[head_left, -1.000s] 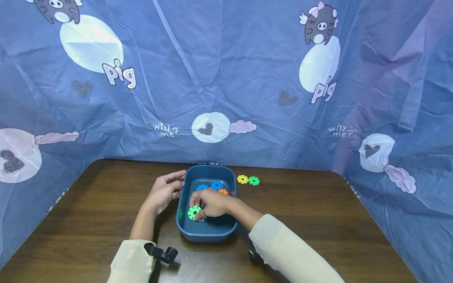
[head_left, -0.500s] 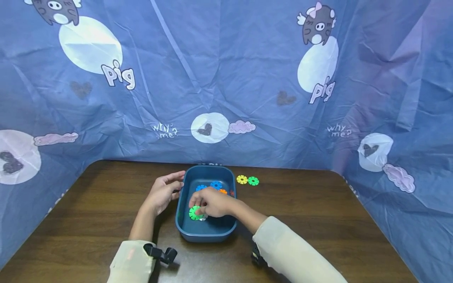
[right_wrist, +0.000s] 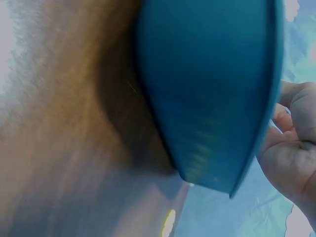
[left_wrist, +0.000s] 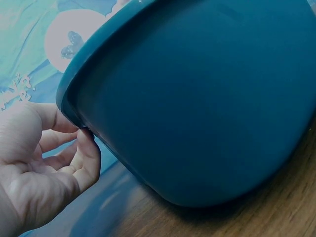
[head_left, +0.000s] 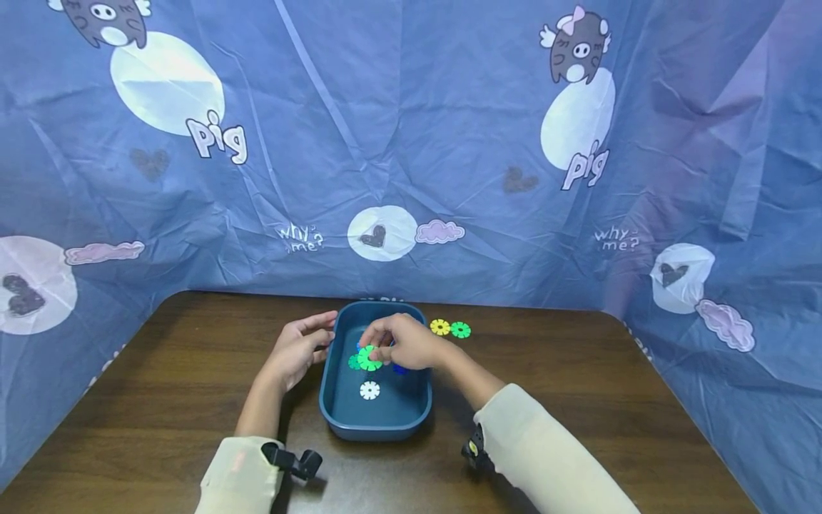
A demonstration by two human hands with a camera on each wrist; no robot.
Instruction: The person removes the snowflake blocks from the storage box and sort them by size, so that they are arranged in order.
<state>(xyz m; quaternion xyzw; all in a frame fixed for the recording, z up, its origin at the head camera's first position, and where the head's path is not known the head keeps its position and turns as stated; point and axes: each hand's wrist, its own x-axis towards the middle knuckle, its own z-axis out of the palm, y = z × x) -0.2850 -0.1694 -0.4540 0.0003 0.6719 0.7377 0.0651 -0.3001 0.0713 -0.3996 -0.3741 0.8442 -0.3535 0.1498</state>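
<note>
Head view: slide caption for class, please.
Right hand pinches a green disc over a blue bin that the left hand touches.

The right hand (head_left: 411, 344) partly hides a blue disc (head_left: 401, 369). In the right wrist view, the tray (right_wrist: 207, 89) hides its fingertips, and the edge crops the hand.

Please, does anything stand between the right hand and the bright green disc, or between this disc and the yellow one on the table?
Nothing visible: the right hand pinches the bright green disc. Toward the yellow disc, however, the right wall of the blue bin stands between.
</note>
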